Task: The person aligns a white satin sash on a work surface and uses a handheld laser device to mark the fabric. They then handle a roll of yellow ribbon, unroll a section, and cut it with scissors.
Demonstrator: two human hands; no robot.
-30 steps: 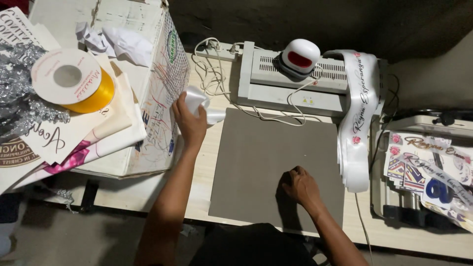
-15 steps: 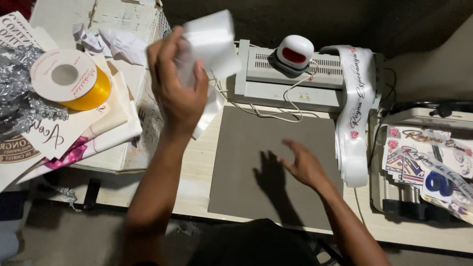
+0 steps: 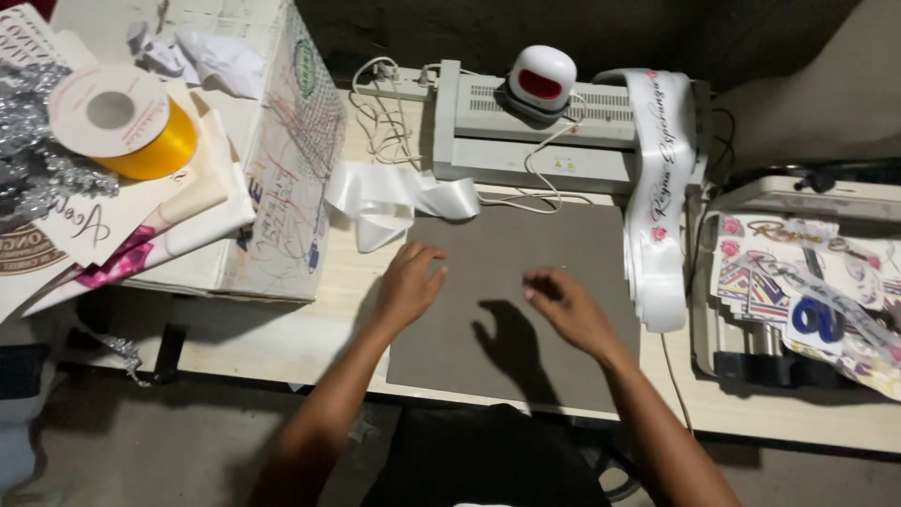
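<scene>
- White ribbon lies crumpled at the grey mat's far-left corner, its long axis running left-right.
- Left hand is nearer, just below it; grip loosely spread, holding nothing.
- Right hand hovers over the mat, fingers loosely curled, holding nothing.
</scene>
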